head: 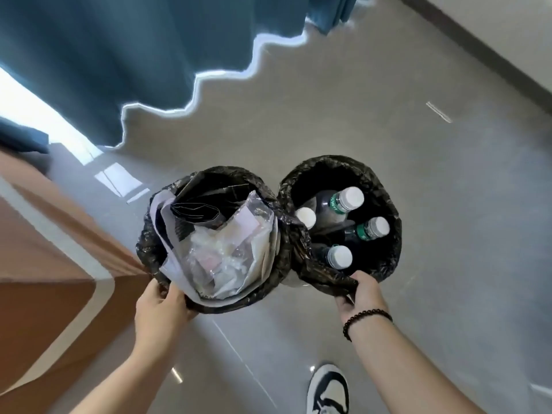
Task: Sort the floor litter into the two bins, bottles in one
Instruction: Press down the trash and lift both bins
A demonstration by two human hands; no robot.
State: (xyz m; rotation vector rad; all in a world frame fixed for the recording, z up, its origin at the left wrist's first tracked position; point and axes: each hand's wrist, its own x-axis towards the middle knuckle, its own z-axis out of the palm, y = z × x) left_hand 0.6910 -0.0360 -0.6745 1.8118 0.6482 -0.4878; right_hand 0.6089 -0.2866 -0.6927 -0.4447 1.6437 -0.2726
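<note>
A grey tiled floor fills most of the view, with a blue curtain hanging along the upper left and an orange-brown piece of furniture with pale stripes at the left edge. Two round bins lined with black bags stand side by side, touching where their rims meet. The left bin holds paper, clear plastic wrapping and a dark folded bag, heaped up to the rim. The right bin holds four bottles with white caps, two of them with green labels, all leaning with their necks up.

The left hand grips the near rim of the left bin, its fingers curled over the black liner. The right hand grips the bunched liner at the near rim of the right bin; a black bead bracelet sits on that wrist. The two hands are well apart, one on each bin. A black and white shoe shows at the bottom edge, near the right arm.
</note>
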